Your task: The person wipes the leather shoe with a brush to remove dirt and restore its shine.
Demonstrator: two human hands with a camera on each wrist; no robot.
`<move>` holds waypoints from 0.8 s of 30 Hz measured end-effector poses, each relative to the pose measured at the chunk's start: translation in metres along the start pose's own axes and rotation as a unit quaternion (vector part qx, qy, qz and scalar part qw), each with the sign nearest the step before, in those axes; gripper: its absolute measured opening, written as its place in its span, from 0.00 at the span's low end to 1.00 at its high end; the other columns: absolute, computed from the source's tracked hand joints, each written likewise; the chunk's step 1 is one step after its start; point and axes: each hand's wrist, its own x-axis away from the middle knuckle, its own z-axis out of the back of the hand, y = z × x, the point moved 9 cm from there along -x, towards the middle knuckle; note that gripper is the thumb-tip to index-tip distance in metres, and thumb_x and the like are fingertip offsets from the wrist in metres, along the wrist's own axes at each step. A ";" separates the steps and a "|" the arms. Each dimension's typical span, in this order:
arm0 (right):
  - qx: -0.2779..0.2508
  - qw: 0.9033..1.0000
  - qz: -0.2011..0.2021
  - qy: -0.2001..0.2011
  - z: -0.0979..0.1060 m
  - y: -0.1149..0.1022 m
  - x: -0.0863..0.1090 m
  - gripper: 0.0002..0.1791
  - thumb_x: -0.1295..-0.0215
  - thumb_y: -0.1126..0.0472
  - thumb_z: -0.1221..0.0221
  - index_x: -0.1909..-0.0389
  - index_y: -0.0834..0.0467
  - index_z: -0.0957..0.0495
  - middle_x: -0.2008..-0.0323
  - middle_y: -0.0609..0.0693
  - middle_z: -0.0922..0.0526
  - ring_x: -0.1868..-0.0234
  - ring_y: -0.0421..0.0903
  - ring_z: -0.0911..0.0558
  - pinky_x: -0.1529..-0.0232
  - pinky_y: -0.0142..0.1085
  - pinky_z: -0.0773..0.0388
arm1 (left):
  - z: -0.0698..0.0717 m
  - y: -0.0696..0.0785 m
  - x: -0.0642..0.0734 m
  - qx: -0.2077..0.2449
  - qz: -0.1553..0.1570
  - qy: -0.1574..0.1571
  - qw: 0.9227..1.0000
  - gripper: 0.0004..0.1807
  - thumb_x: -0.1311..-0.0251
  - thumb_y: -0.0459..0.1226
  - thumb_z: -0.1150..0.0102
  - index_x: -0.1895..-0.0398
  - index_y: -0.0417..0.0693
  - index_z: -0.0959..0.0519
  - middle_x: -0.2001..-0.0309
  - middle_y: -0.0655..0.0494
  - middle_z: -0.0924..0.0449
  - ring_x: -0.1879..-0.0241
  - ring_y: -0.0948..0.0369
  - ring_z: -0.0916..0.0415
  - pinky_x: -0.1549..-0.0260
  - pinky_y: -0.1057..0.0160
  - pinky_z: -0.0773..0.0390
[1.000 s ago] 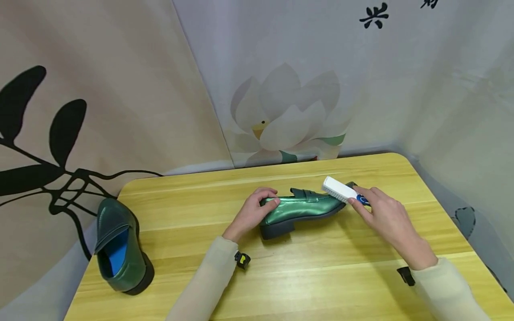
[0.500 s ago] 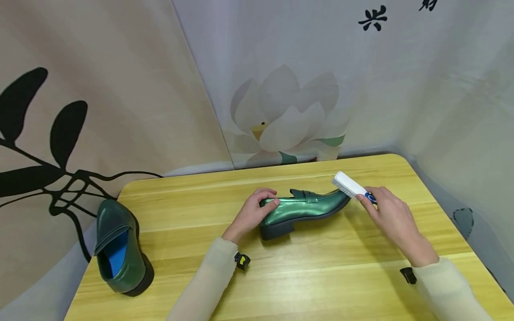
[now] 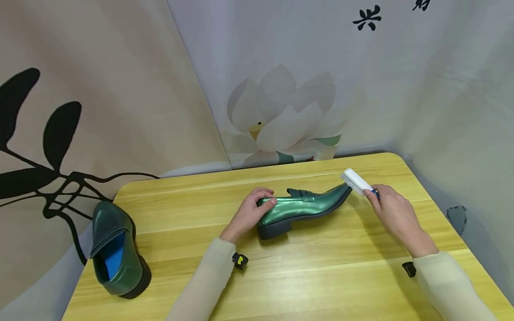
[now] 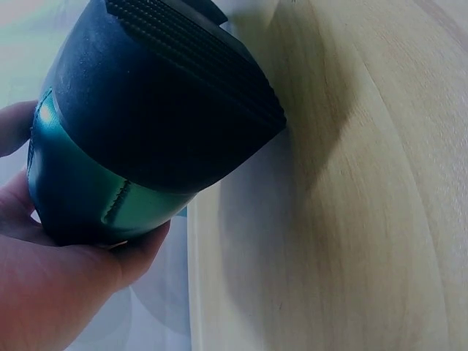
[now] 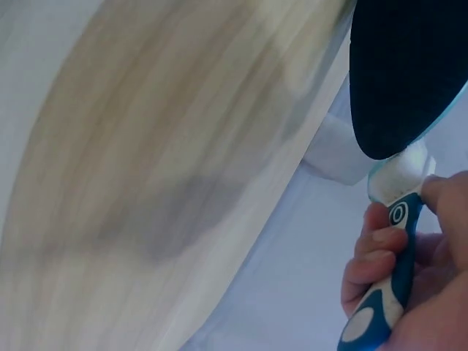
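A shiny green loafer (image 3: 311, 206) with a black sole is held up at its heel end by my left hand (image 3: 249, 211), its toe pointing right and raised. In the left wrist view, the fingers and thumb wrap the back of the shoe below the dark heel block (image 4: 161, 102). My right hand (image 3: 397, 214) grips the blue-and-white handle (image 5: 384, 285) of a brush (image 3: 357, 180). The white bristles touch the tip of the toe. From the right wrist side, the black sole (image 5: 402, 73) hides part of the brush head.
A second green loafer (image 3: 116, 249) with a blue insole stands at the table's left edge. The wooden table (image 3: 321, 276) has a rounded far corner. Behind it hangs a pale curtain (image 3: 301, 53) printed with a flower and dark leaves.
My right hand and the brush have slid right along the shoe's upper, out to the toe tip. The left hand keeps its hold on the heel, and the shoe has barely moved.
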 end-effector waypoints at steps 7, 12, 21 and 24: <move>-0.018 1.000 0.009 0.001 -0.001 -0.005 0.004 0.25 0.20 0.53 0.45 0.42 0.73 0.24 0.59 0.67 0.17 0.71 0.54 0.23 0.74 0.49 0.26 | 0.000 -0.001 0.000 -0.001 0.006 0.002 1.000 0.13 0.25 0.44 0.42 0.52 0.43 0.16 0.35 0.48 0.25 0.32 0.48 0.32 0.29 0.45 0.39; -0.011 1.000 -0.015 -0.013 -0.001 0.001 0.004 0.28 0.18 0.51 0.48 0.41 0.74 0.26 0.64 0.65 0.18 0.75 0.51 0.26 0.78 0.41 0.33 | -0.001 -0.001 -0.001 0.000 0.011 0.001 1.000 0.13 0.25 0.44 0.42 0.52 0.43 0.16 0.35 0.48 0.25 0.31 0.48 0.32 0.29 0.45 0.39; -0.045 0.989 0.136 0.048 0.004 -0.073 0.019 0.24 0.29 0.53 0.33 0.43 0.66 0.23 0.56 0.61 0.15 0.68 0.50 0.20 0.71 0.47 0.21 | 0.003 -0.005 -0.003 0.007 0.011 0.019 1.000 0.14 0.25 0.43 0.41 0.52 0.42 0.16 0.35 0.47 0.25 0.32 0.47 0.31 0.29 0.45 0.38; -0.026 0.974 0.219 0.061 -0.003 -0.109 0.028 0.28 0.25 0.40 0.42 0.44 0.61 0.20 0.61 0.53 0.15 0.71 0.43 0.22 0.76 0.38 0.24 | 0.004 -0.007 -0.003 0.013 0.013 0.031 0.999 0.15 0.25 0.43 0.42 0.50 0.40 0.16 0.35 0.46 0.25 0.32 0.47 0.31 0.30 0.45 0.37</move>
